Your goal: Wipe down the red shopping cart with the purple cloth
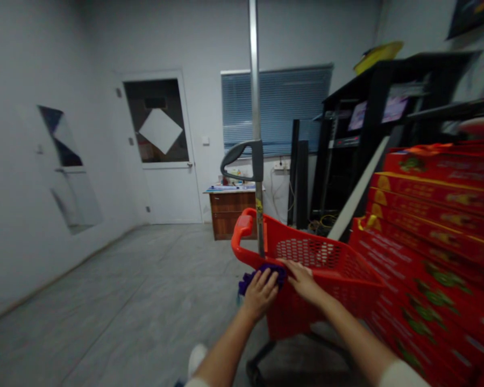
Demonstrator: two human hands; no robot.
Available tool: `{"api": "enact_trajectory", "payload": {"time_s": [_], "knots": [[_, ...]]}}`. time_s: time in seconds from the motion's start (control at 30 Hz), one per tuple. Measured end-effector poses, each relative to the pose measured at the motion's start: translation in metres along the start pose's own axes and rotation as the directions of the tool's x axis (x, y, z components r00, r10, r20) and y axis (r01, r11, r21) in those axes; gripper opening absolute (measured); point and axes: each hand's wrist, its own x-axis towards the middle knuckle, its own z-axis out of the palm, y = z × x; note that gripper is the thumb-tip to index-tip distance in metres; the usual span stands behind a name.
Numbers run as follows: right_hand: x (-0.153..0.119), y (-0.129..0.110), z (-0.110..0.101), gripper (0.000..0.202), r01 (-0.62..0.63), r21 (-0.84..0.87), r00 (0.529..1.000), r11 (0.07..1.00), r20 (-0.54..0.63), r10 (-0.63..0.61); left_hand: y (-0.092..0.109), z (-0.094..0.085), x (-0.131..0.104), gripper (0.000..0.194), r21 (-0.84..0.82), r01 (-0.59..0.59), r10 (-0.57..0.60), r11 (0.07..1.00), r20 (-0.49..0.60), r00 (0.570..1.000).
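A red plastic shopping cart with perforated sides stands in front of me, its handle end towards the left. My left hand presses a bunched purple cloth against the outside of the cart, just below the rim. The fingers are curved over the cloth, which sticks out to the left of them. Beside it, my right hand holds the cart's near rim, with the fingers over the edge. A metal pole with a grey handle grip rises from the cart's handle end.
Red printed cartons are stacked close on the right. Behind them stands a black rack with a yellow item on top. A wooden cabinet is under the window blind. A white door is at the back left.
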Motion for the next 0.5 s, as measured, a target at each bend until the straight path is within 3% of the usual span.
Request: {"api": "enact_trajectory", "payload": {"time_s": [0.07, 0.13, 0.27, 0.37, 0.5], "knots": [[-0.002, 0.004, -0.008, 0.069, 0.055, 0.008, 0.998, 0.998, 0.037, -0.055, -0.008, -0.002, -0.007, 0.022, -0.039, -0.108, 0.110, 0.993, 0.044, 0.993], [-0.006, 0.011, -0.017, 0.068, 0.095, -0.002, 0.994, 0.995, 0.051, -0.095, -0.019, -0.011, -0.003, 0.023, -0.055, -0.138, 0.142, 0.989, 0.069, 0.987], [-0.015, 0.021, -0.023, 0.063, 0.015, -0.103, 0.999, 0.995, 0.049, -0.010, -0.027, -0.023, 0.016, 0.021, 0.020, -0.014, 0.015, 1.000, -0.013, 1.000], [-0.017, 0.019, -0.017, 0.062, -0.040, -0.153, 0.998, 0.987, 0.046, 0.048, -0.017, -0.010, 0.013, 0.018, 0.051, -0.012, 0.018, 0.999, -0.119, 0.993], [-0.012, 0.006, -0.011, 0.070, -0.113, -0.174, 0.987, 0.978, 0.092, 0.131, -0.018, 0.009, -0.011, 0.010, 0.064, -0.264, 0.268, 0.963, -0.077, 0.960]]}}
